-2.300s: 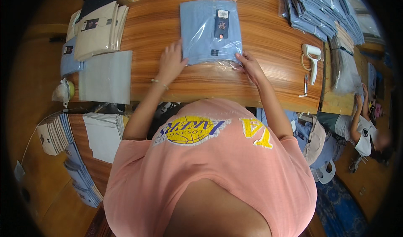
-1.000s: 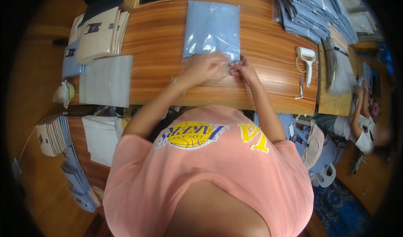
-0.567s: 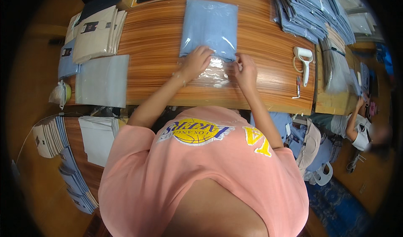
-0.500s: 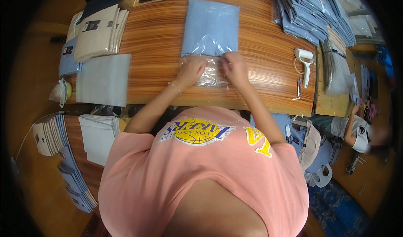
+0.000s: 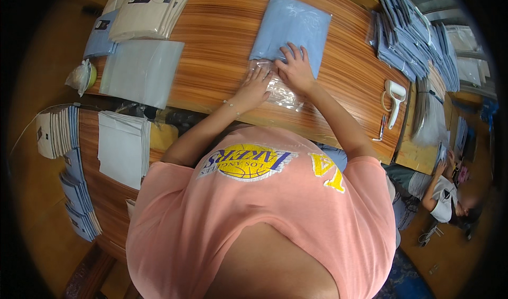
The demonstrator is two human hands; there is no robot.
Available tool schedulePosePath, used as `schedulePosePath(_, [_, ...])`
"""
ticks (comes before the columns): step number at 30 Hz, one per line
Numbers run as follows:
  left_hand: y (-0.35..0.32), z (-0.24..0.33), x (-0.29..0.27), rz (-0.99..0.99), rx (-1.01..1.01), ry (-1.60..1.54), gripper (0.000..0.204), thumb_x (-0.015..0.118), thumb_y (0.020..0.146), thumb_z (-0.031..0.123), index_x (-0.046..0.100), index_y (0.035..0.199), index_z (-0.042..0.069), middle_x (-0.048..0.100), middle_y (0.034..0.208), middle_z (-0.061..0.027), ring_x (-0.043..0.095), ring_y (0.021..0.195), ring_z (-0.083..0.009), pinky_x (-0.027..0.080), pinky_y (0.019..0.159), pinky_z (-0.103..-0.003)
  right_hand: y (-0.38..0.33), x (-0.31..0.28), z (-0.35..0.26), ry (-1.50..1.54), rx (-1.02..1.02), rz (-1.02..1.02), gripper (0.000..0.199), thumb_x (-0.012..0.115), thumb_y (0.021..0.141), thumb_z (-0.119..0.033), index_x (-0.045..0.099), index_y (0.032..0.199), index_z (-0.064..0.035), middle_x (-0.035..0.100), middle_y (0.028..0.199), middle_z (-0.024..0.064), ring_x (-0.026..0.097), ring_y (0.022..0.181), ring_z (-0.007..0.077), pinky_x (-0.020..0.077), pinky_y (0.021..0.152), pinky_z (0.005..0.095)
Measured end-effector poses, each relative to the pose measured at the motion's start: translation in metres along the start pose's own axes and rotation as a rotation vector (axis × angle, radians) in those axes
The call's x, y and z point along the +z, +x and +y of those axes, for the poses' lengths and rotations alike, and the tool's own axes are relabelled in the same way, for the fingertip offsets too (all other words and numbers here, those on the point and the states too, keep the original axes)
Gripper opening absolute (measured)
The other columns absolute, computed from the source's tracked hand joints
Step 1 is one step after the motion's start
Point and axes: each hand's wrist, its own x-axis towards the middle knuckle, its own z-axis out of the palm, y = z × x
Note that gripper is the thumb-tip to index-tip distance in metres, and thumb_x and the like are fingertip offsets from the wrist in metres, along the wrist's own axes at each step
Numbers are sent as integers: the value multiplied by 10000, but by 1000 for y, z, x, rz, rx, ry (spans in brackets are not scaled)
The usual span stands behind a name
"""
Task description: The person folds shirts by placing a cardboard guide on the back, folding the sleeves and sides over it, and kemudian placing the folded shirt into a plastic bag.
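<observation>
Hands [image 5: 275, 79] slid up bagged shirt [image 5: 291, 26]

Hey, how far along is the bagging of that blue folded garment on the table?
Done: the blue garment lies inside its clear bag. In hand: left hand and right hand press flat on the bag's open flap. Left: whether it is sealed cannot be told.
</observation>
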Motion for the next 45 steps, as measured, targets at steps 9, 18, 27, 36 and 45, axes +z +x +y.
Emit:
schedulePosePath(9, [31, 2, 5, 90, 98, 253, 523, 566, 793, 185, 410, 1201, -102, 334, 1326, -291, 285, 1277, -418, 230, 1066, -497, 21, 8, 41, 381, 107, -393, 364, 611, 751, -122, 457, 1079, -97, 527, 1124, 102, 555, 992, 290, 520, 683, 373])
schedulePosePath(18, [37, 12, -4, 118, -78, 184, 569, 602, 811, 334, 451, 1200, -52, 425, 1232, -224, 369, 1182, -411, 275, 1016, -519, 17, 9, 28, 328, 198, -284, 448, 606, 748, -138, 468, 1173, -100, 542, 1067, 117, 542, 993, 303, 499, 761, 402])
schedulePosePath(27, [-111, -21, -89, -97, -430, -593, 292, 468, 923, 209, 610, 1021, -26, 612, 995, -167, 574, 938, -264, 446, 812, -336, 18, 13, 22, 306, 241, -299, 481, 619, 728, -156, 464, 1180, -100, 545, 1039, 113, 524, 1006, 291, 500, 764, 394])
schedulePosePath(36, [-221, -35, -32, -89, -955, -1195, 450, 375, 962, 341, 463, 1300, 58, 446, 1341, -97, 410, 1223, -190, 302, 1020, -293, 22, 12, 22, 332, 301, -362, 506, 610, 720, -171, 485, 1201, -76, 546, 1079, 121, 530, 1025, 295, 485, 812, 394])
schedulePosePath(45, [-226, 3, -54, 4, -1015, -1317, 481, 422, 947, 320, 385, 1354, 65, 405, 1376, -114, 359, 1278, -233, 266, 1054, -299, 18, 18, 21, 291, 270, -298, 519, 632, 732, -164, 459, 1218, -102, 548, 1039, 105, 527, 1009, 283, 502, 773, 386])
